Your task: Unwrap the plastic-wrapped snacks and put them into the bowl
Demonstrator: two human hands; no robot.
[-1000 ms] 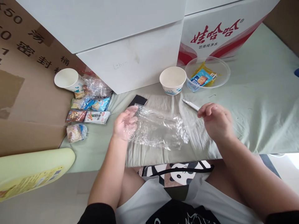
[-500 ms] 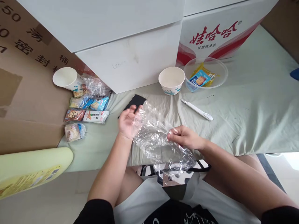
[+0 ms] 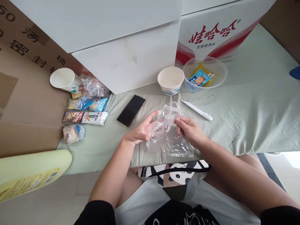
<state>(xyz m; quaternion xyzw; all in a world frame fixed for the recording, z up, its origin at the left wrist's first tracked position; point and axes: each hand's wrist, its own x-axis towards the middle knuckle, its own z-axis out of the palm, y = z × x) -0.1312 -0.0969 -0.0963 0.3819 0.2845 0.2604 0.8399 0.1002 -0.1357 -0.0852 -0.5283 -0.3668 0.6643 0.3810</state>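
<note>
A crumpled clear plastic bag is between my two hands over the front part of the cloth, its lower part hanging flatter near the edge. My right hand is closed on it, pinching the film between thumb and fingers. From the other side, my left hand touches the film with its fingers spread apart; some fingertips are behind the clear plastic. A black phone lies flat just beyond my left hand. Beyond my right hand lies a white cutter knife.
A paper bowl and a clear plastic bowl holding snack packets stand before white boxes. At left, several wrapped snacks lie near a tilted paper cup and a cardboard box. A light-green object juts in.
My left hand has turned and moved right, uncovering the phone. The plastic bag is bunched higher between the hands and no longer hangs over the front edge. My right hand keeps its pinch.
</note>
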